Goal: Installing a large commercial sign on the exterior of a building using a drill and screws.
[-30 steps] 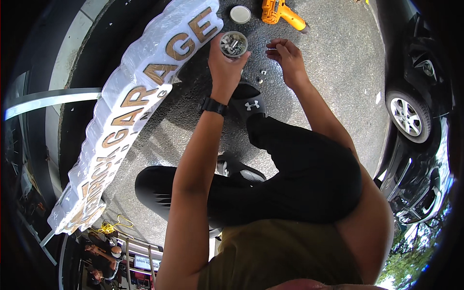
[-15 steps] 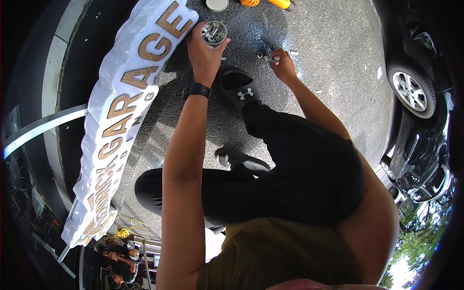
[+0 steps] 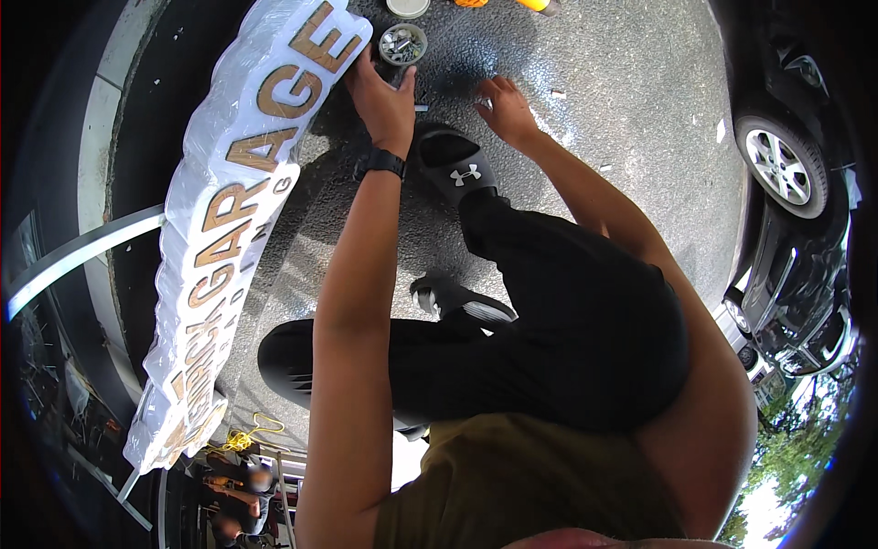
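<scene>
An open round tub full of small metal pieces stands on the asphalt at the top. Just below it is my left hand, thumb and fingers spread apart near the tub's lower side, apparently not gripping it. A round lid lies beyond the tub. To the right, my right hand hovers over the asphalt with its fingers bent and apart; nothing shows in it. A small light-coloured piece lies on the ground beside my left hand.
A long sign with raised letters, wrapped in clear plastic, stands along the left. A metal bar runs beside it. My sandalled foot is below the hands. A dark car is at right; people are at lower left.
My left hand has drawn back from around the tub. The small metal pieces at my right hand are no longer visible, and that hand has shifted slightly left with its fingers loosened.
</scene>
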Motion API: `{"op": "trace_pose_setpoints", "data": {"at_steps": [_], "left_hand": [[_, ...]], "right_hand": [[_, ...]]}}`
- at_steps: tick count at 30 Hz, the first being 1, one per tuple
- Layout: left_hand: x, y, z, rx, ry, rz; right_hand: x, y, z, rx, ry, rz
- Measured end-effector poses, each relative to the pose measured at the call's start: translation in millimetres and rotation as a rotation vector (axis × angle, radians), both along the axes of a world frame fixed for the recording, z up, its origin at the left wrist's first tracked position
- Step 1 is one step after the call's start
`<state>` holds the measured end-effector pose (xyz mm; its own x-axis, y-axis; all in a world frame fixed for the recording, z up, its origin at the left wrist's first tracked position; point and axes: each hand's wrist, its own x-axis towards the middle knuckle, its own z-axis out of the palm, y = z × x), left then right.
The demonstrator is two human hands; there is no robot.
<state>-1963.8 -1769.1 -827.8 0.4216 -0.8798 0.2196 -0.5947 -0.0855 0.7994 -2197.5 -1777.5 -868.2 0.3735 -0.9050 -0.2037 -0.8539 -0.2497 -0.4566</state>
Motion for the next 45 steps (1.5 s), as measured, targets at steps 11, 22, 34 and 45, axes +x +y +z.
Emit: {"op": "trace_pose_setpoints", "data": {"at_steps": [11, 22, 34, 45], "left_hand": [[-0.7, 84.4, -56.9, 0.358, 0.059, -0.21], [-18.5, 64.2, -67.8, 0.462, -0.214, -0.35], [-19.8, 86.5, -61.3, 0.28, 1.834, 0.085], [-10.5, 87.9, -50.8, 0.33, 1.909, -0.08]], "right_hand": [[80.0, -28.3, -11.5, 0.038, -0.066, 0.332], [50.9, -13.1, 1.4, 0.283, -0.201, -0.004], [12.8, 4.0, 28.7, 0.105, -0.239, -0.287], [-27.5, 5.3, -21.1, 0.032, -0.014, -0.114]]}}
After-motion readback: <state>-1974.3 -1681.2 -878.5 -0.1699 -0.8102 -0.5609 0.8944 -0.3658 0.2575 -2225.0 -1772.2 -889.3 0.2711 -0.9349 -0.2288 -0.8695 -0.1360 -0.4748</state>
